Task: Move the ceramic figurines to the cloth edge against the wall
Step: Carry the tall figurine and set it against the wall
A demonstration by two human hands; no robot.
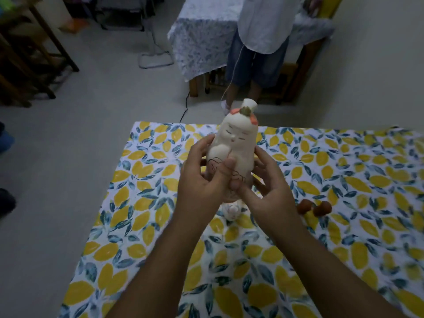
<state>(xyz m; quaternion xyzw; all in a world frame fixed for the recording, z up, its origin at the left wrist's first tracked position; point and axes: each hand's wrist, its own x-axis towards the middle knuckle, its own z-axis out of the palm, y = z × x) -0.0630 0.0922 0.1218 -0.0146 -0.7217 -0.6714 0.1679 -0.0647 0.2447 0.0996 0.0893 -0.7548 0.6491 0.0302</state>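
A tall white ceramic figurine (234, 143) with a drawn face, orange trim and a white topknot is held upright above the lemon-print cloth (344, 180). My left hand (202, 180) grips its left side, thumb across its front. My right hand (273, 182) holds its right side and lower part. A small white figurine (231, 211) stands on the cloth just below my hands, partly hidden by them. Two small reddish-brown pieces (314, 207) lie on the cloth to the right of it.
The cloth covers a table whose left and far edges drop to a grey floor (91, 134). A person (259, 42) stands beyond the far edge beside another covered table (202, 35). A pale wall (378, 76) rises at the far right. Dark wooden furniture (27, 53) is at the far left.
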